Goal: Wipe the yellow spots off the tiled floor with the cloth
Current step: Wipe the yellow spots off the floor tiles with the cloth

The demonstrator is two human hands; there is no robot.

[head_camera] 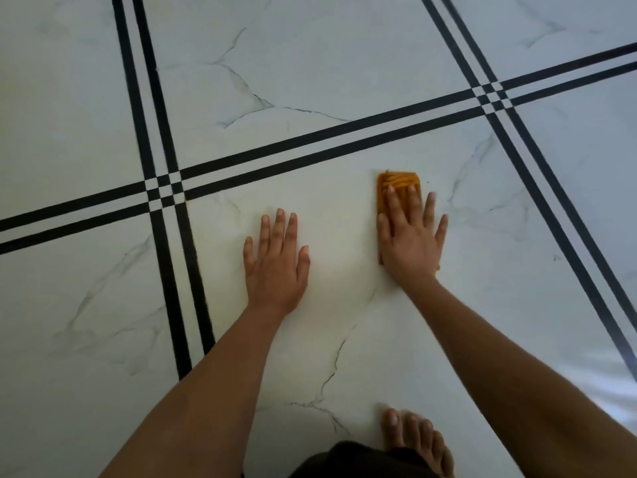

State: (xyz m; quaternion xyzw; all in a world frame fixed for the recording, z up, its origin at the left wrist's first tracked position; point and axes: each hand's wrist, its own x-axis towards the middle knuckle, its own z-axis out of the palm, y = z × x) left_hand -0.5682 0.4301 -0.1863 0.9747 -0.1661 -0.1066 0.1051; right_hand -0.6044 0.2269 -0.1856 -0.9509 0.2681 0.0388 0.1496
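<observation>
A folded orange cloth (396, 182) lies flat on the white marbled tile floor (327, 236). My right hand (410, 236) presses down on it with fingers spread, covering its near half; only the far end and left edge show. My left hand (275, 263) rests palm-down on the bare tile to the left of the cloth, fingers apart, holding nothing. A tiny dark speck (428, 182) sits just right of the cloth's far corner. I cannot make out any yellow spots on the tile.
Double black stripes (310, 150) cross the floor, meeting at the left (164, 189) and upper right (491, 95). My bare foot (417, 439) stands at the bottom edge, beside dark clothing (344, 460).
</observation>
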